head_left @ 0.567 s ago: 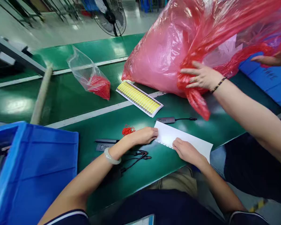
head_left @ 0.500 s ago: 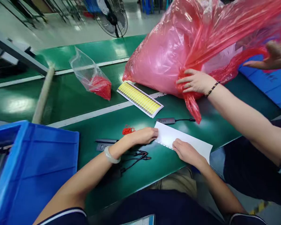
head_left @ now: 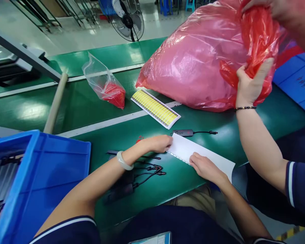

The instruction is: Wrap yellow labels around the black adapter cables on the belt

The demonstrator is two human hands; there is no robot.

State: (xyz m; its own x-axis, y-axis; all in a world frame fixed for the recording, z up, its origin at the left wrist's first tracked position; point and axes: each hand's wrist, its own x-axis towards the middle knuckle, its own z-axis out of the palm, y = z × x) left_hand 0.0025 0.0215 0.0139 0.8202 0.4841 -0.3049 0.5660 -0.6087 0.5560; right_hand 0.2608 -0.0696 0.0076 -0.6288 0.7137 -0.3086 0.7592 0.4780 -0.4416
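A white paper sheet (head_left: pixel 205 154) lies at the front of the green bench, a row of small marks along its near edge. Its left end is pinched by my left hand (head_left: pixel 164 143), fingers curled closed. Midway along the near edge, my right hand (head_left: pixel 203 165) grips the same sheet between thumb and fingers. Just beyond the sheet lies a small dark grey device (head_left: pixel 183 132) with a short black cable. More such devices with black cables (head_left: pixel 149 169) are partly under my left forearm. Small red rings (head_left: pixel 139 139) are mostly hidden behind that forearm.
A sheet of yellow labels (head_left: pixel 156 108) and a clear bag of red pieces (head_left: pixel 114 93) lie farther back. A co-worker's hands (head_left: pixel 251 84) hold a big pink plastic bag (head_left: pixel 193 67) at right. Blue crates stand left (head_left: pixel 58 162) and right (head_left: pixel 297 81).
The co-worker has gathered the bag's red neck upright and moved both hands on it. My hands keep their hold on the paper sheet; the view has shifted slightly.
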